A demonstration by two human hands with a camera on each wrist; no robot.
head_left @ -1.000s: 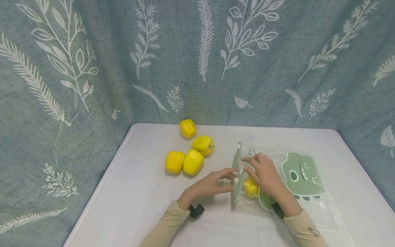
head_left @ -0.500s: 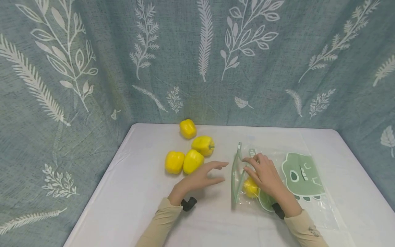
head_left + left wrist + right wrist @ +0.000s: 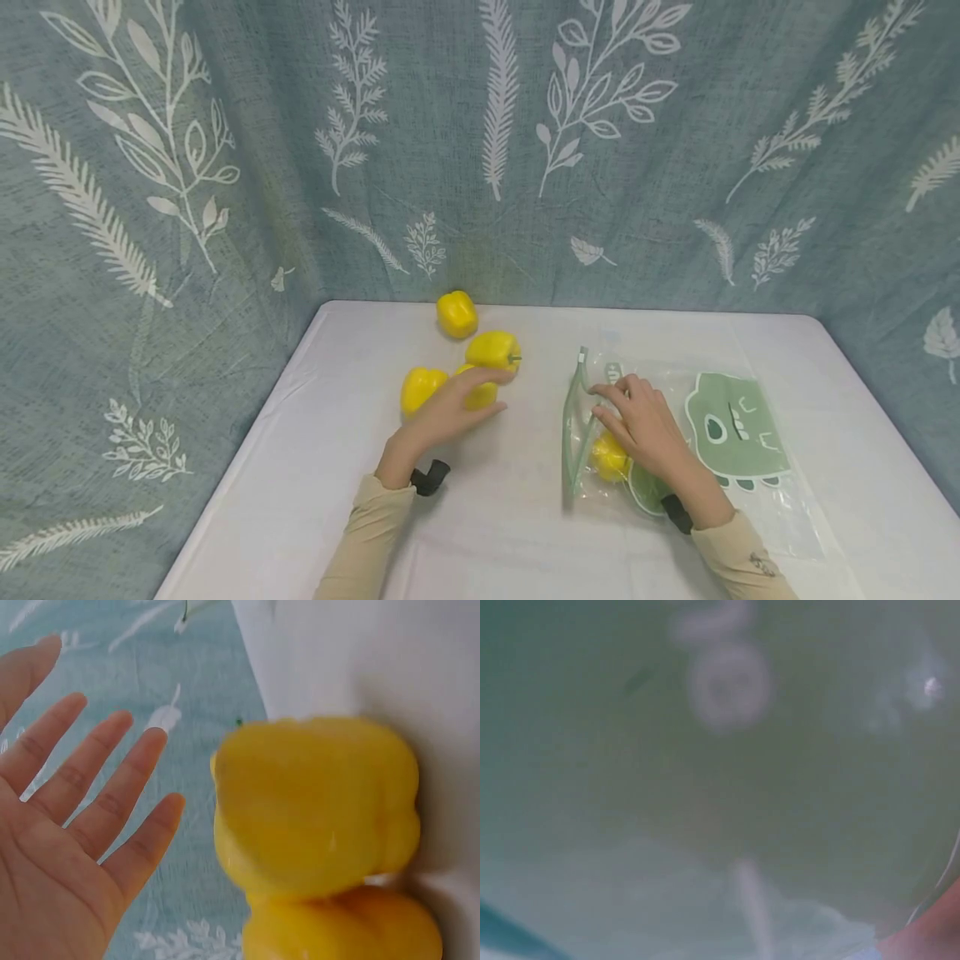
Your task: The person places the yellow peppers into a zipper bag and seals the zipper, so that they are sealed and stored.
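Note:
My left hand (image 3: 450,408) reaches over the yellow bell peppers with its fingers apart and nothing in it. It partly covers a front bell pepper (image 3: 480,396) in the head view. The left wrist view shows the left hand (image 3: 67,825) spread beside a large bell pepper (image 3: 315,810). My right hand (image 3: 645,421) holds the upper layer of a clear zip bag (image 3: 573,433) near its green zip edge, the mouth gaping to the left. Inside the bag, under that hand, sits one yellow bell pepper (image 3: 610,457). The right wrist view is blurred, filled by the bag's green print (image 3: 705,787).
Beside the covered pepper is another bell pepper (image 3: 420,390). Further back lie a bell pepper with its stem to the right (image 3: 491,350) and a bell pepper near the far edge (image 3: 457,314). A patterned curtain (image 3: 525,150) surrounds the white table (image 3: 525,533).
My left hand has drawn back from the bag's mouth and moved left to the bell peppers. The right hand and the bag have stayed in place.

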